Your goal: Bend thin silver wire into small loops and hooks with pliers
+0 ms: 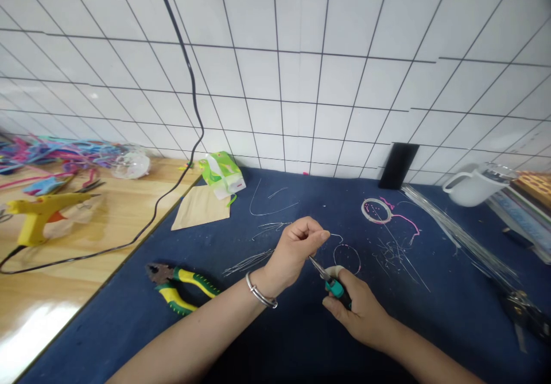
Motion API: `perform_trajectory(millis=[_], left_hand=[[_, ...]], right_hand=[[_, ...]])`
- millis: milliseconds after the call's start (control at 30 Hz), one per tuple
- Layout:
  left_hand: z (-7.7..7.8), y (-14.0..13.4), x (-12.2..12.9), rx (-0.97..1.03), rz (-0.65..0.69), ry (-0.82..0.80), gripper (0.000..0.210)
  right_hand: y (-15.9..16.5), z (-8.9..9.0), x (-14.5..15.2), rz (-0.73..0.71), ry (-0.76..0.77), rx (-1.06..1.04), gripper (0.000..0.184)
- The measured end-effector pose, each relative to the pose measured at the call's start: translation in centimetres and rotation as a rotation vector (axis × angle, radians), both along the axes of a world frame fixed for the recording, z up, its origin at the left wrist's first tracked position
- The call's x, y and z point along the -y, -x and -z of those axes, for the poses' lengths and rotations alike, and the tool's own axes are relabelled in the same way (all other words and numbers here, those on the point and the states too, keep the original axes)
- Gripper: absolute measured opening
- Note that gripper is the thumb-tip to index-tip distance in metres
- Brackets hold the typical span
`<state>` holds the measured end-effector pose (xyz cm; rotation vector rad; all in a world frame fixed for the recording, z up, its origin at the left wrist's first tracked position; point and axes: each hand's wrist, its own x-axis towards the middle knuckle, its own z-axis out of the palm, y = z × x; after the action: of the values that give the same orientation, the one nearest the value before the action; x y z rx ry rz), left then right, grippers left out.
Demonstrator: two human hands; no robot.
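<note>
My left hand [301,241] is closed in a pinch around the end of a thin wire. The wire bends down into a round loop with tiny pinkish beads [359,261] hanging just right of the fingers. My right hand [359,309] grips teal-and-black needle-nose pliers [334,286], and their metal jaws point up toward the left hand. The jaw tips lie close beneath the left fingers; whether they bite on the wire is hidden. Past the loop, a small round dish [364,214] has pink beads in it and a pink strand beside it.
Large yellow-green pliers [174,298] lie left of my forearm. Loose wires [252,262] and clippings [394,255] are scattered on the blue cloth [129,326]. A black phone-like slab [398,166] leans on the tiled wall; a white mug [471,187] stands right. At left is a yellow glue gun [37,217].
</note>
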<state>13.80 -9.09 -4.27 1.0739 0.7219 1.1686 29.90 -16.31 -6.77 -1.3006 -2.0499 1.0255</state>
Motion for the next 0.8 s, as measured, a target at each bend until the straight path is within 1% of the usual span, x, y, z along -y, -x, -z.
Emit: perform_trajectory(millis=[233,533,800], left_hand=[[0.08,0.00,0.04,-0.001,-0.012,0.001,0.024],[-0.16,-0.01,0.07,0.018,-0.058,-0.032,0.025],[0.06,0.03,0.11,0.006,-0.027,-0.035,0.025]], right_hand=[[-0.11,0.22,0.08,-0.002,0.007,-0.001,0.026],[0.03,-0.13,0.21,-0.013,0.010,-0.003,0.026],[0.03,0.03,0.16,-0.020,-0.007,-0.003,0.022]])
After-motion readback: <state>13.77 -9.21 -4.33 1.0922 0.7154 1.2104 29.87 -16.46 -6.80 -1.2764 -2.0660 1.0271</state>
